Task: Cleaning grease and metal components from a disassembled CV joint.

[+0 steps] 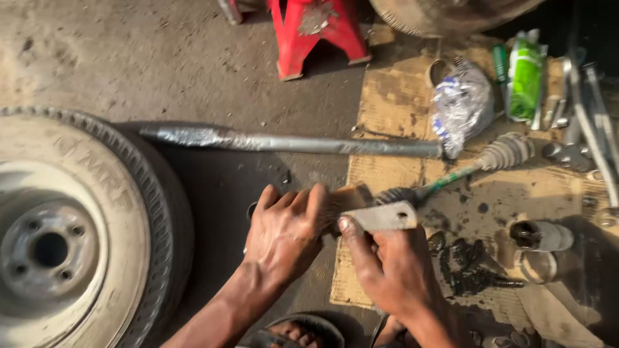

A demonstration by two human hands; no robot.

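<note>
A large wheel (64, 238) with tyre and bare steel rim lies flat on the concrete floor (148, 58) at the left, off the vehicle. Beyond it a long grey shaft (290, 143) stretches across the floor to a flattened sheet of cardboard (393, 96), greasy and stained, on which the smaller parts are spread. A red stand (309, 32) sits at the top edge. On the cardboard a crumpled foil-like bag (461, 103) lies at the shaft's end, with a green packet (525, 71) beside it, a ribbed rubber boot (506, 151) on a thin rod, and a short metal cup-shaped joint part (540, 236) at the right, near dark smears of grease (467, 264). The dismantling looks largely done, judging by the loose parts; the fitting work seems only in its middle. The left hand (284, 235) is curled over a brown block-like piece (342, 200), partly hidden and blurred, just above the cardboard's near edge. The right hand (387, 264) pinches a flat grey metal tool (385, 217) between thumb and fingers, its end touching that piece.
</note>
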